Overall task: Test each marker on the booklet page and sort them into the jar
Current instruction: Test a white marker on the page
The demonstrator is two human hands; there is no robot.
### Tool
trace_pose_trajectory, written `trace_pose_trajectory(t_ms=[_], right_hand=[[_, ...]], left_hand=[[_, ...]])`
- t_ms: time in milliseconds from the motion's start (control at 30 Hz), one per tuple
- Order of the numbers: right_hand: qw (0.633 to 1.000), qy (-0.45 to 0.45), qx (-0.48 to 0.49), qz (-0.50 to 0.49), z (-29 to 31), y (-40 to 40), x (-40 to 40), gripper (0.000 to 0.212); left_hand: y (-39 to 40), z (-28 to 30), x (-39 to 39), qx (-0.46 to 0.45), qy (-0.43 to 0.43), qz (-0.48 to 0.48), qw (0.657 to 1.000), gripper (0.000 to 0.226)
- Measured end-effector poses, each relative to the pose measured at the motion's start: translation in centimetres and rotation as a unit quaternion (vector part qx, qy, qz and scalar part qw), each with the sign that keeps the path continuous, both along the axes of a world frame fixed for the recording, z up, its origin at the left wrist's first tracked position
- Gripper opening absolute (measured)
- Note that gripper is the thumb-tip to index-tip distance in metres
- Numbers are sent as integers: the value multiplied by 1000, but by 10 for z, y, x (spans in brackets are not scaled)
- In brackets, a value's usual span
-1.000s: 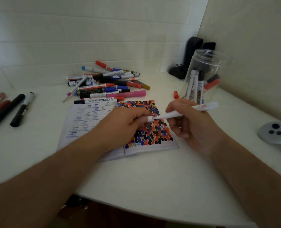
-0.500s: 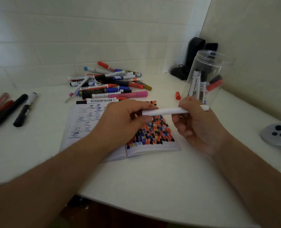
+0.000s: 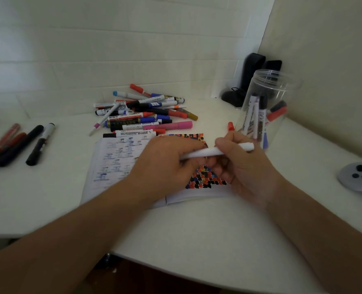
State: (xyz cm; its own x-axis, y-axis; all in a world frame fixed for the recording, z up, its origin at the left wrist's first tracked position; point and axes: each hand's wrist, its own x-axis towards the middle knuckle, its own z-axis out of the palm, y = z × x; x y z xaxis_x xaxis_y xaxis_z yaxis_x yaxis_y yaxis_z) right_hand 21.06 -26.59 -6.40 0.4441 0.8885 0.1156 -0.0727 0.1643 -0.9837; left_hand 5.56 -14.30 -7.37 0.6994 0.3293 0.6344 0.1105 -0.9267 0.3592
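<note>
Both hands, left point(image 3: 165, 166) & right point(image 3: 243, 166), grip one white marker point(image 3: 209, 152) over the booklet point(image 3: 112, 164). White bench point(image 3: 197, 230) in a corner w/ tiled wall point(image 3: 112, 49). Jar point(image 3: 265, 109) near right wall, marker pile point(image 3: 146, 115) at back.

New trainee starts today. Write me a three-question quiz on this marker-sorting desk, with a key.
1. True or false: the jar lies on its side.
2. Which thing do both hands grip? A) the pink marker B) the white marker C) the booklet
3. Fill in: the loose pile of markers lies on the far side of the ____.

Key:
1. False; it stands upright with markers inside.
2. B; the left hand and right hand hold the white marker.
3. The booklet, behind which the pile lies.
</note>
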Motion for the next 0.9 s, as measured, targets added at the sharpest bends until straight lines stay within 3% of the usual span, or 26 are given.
trace_pose_trajectory(t_ms=[100,167,233,333,433,500,567,767,900], right_hand=[[997,-79,15,-8,-2,3,-4,21],[979,-201,14,-38,-2,4,-4,16],[944,-326,3,-45,-7,5,-6,20],[892,-444,-58,-52,-16,8,-7,28],[821,-565,-56,-52,-21,9,-4,36],[792,-608,-51,-19,-24,10,-8,43],[769,-638,-33,3,-27,11,-13,48],[708,-705,20,44,-31,15,-28,35],[696,-716,12,46,-32,13,-29,33]], left_hand=[[3,0,2,51,38,-3,998,23],[9,2,0,88,48,17,995,30],[20,4,-8,100,54,49,992,33],[45,11,-36,61,76,98,990,26],[73,21,-74,26,104,199,974,17],[91,26,-103,-38,125,273,953,19],[104,27,-128,-80,150,322,931,34],[145,5,-166,-6,364,412,836,32],[155,10,-168,3,381,431,818,35]])
